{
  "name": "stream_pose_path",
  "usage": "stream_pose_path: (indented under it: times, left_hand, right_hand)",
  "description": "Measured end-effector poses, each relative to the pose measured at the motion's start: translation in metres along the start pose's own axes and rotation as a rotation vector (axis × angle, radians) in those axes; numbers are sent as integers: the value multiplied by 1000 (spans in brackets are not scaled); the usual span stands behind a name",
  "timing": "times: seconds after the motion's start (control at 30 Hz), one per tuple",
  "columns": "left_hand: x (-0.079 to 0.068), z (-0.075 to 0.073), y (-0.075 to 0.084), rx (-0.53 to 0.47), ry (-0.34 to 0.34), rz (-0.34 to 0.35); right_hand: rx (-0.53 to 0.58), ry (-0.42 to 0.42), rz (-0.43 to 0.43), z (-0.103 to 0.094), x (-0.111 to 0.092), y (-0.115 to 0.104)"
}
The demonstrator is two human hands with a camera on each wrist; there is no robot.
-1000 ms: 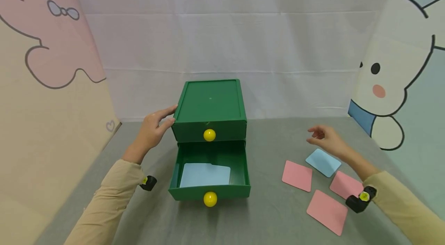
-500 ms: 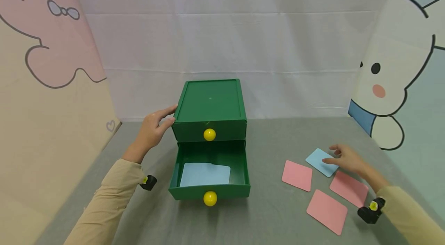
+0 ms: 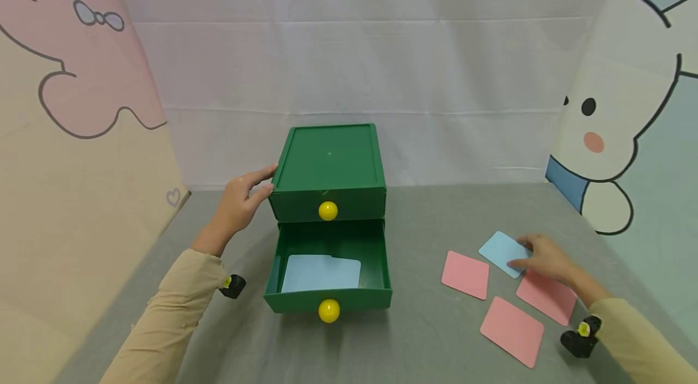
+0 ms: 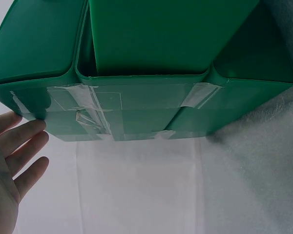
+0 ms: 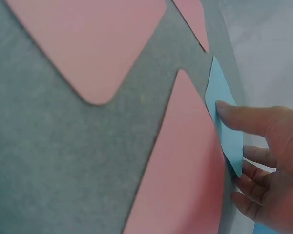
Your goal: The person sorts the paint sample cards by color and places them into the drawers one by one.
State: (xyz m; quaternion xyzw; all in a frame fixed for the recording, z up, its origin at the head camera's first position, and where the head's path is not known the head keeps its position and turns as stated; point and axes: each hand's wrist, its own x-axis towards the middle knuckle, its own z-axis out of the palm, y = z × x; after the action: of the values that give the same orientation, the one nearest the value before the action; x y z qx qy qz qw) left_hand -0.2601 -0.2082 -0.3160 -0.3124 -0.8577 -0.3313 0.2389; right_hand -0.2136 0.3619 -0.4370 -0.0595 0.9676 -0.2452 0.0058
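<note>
A green drawer cabinet point(image 3: 329, 157) with yellow round knobs stands mid-table, its lower drawer point(image 3: 354, 301) pulled out and its upper one closed. Pale blue cards point(image 3: 322, 275) lie inside the lower drawer. My left hand point(image 3: 235, 205) rests its extended fingers and thumb at the cabinet's upper left side; the left wrist view has those fingertips by the taped green wall point(image 4: 146, 109). On the right, my right hand point(image 3: 548, 260) pinches a light blue card point(image 3: 497, 251) at its right end, thumb point(image 5: 244, 119) on its face and fingers curled at the far edge.
Pink cards lie about the blue one: one to its left point(image 3: 465, 275), one partly beneath the right hand point(image 3: 547, 296), and one nearer the front point(image 3: 512, 331). A grey cloth covers the table point(image 3: 420, 335). A white curtain point(image 3: 349, 69) hangs behind.
My right hand has come down and toward me onto the blue card, and its fingers have closed on the edge. My left hand and the cabinet have stayed in place.
</note>
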Motion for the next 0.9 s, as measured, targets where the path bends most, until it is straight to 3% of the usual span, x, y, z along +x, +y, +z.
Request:
stream_pose_path:
  times: [0.33, 0.7, 0.9]
  left_hand:
    - [-1, -1, 1, 3, -14, -6]
    - [-1, -1, 1, 2, -4, -3]
    - [-1, 0, 1, 2, 9, 9]
  right_hand:
    - [77, 91, -67, -5, 0, -1]
    - [184, 78, 4, -21, 2, -12]
    - [206, 133, -29, -36, 5, -27]
